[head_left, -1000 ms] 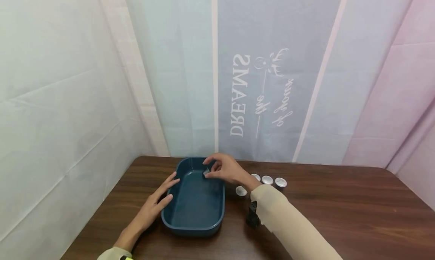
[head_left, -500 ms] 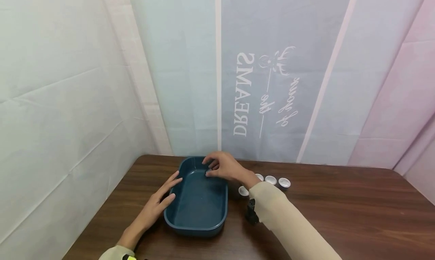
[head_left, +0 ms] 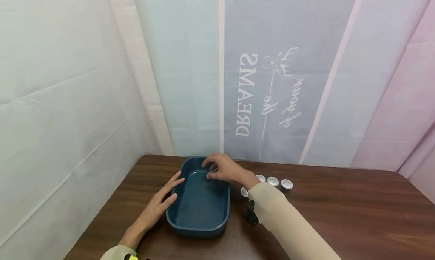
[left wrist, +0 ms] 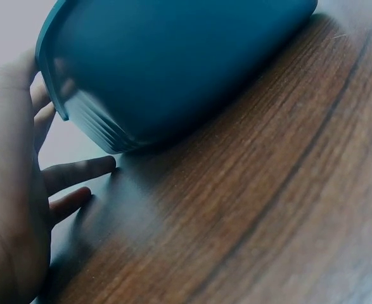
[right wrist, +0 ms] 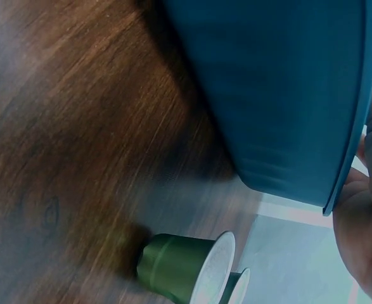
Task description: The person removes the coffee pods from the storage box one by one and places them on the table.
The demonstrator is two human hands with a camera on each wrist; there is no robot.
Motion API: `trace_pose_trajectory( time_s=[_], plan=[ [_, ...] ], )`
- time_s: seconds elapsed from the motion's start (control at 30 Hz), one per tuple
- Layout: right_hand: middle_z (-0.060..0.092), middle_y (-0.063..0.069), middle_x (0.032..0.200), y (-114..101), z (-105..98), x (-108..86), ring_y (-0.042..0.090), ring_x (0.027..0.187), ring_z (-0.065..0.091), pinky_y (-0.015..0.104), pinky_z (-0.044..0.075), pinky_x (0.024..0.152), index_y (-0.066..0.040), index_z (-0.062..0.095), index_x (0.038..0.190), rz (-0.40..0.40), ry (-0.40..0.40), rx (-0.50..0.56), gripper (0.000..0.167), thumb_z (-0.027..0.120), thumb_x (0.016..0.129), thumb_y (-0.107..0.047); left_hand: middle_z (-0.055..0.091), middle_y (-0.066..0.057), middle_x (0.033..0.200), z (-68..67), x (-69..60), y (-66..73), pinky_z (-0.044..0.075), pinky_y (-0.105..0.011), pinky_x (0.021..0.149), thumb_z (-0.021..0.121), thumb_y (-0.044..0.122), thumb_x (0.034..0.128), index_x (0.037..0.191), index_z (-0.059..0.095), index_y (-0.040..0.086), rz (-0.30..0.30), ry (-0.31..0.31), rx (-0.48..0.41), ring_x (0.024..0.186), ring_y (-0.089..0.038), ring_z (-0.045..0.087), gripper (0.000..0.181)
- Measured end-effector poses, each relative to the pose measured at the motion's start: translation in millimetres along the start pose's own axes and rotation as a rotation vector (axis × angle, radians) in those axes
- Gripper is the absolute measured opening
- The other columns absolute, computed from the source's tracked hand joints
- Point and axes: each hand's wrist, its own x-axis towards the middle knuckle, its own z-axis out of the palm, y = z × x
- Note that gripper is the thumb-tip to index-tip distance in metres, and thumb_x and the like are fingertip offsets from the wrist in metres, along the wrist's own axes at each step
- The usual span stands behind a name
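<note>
A blue-green plastic basin [head_left: 197, 228] stands on the wooden table. Over its far right corner, my right hand [head_left: 225, 168] pinches a small coffee capsule [head_left: 209, 172] between thumb and fingers, low inside the basin. The fingers hide most of that capsule. My left hand [head_left: 159, 201] rests spread against the basin's left side, fingertips at the rim. In the left wrist view, two fingers reach down beside the basin wall [left wrist: 173, 69]. To the basin's right sit several coffee capsules, lids up; a green capsule [right wrist: 176, 266] shows close in the right wrist view.
The row of capsules includes a silver-lidded capsule [head_left: 287, 184] at its right end, near my right forearm. A printed curtain [head_left: 272, 101] hangs behind the table's back edge, and a pale cloth wall [head_left: 68, 120] stands at the left.
The head view has turned slightly left, so everything sits further right. My right hand has sunk a little in the basin, and less of the pinched capsule shows. My left hand stays put.
</note>
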Motion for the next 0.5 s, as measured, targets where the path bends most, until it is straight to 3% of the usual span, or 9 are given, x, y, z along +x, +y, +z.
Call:
trace_pose_trajectory(
  time_s=[0.23,0.5],
  plan=[
    [0.058,0.015,0.117,-3.2,0.7,-0.1,0.011,0.088,0.066,0.020,0.052,0.073,-0.004,0.065,0.116,-0.001,-0.079,0.054,0.034,0.074,0.083,-0.004,0.018,-0.005,0.158,-0.5,-1.6,-0.1,0.020,-0.070,0.099,0.042,0.003,0.1003,0.147,0.038,0.011,0.010,0.013,0.012,0.143,-0.031,0.016,0.047],
    [0.062,0.008,0.118,-7.9,2.5,0.4,0.003,0.078,0.063,0.020,0.051,0.068,-0.009,0.064,0.121,0.051,-0.182,0.036,0.041,0.074,0.082,-0.002,0.017,-0.004,0.158,1.4,-1.5,-1.3,0.019,-0.071,0.098,0.041,0.004,0.1002,0.148,0.037,0.013,0.007,0.004,0.005,0.143,-0.032,0.015,0.049]
  ],
)
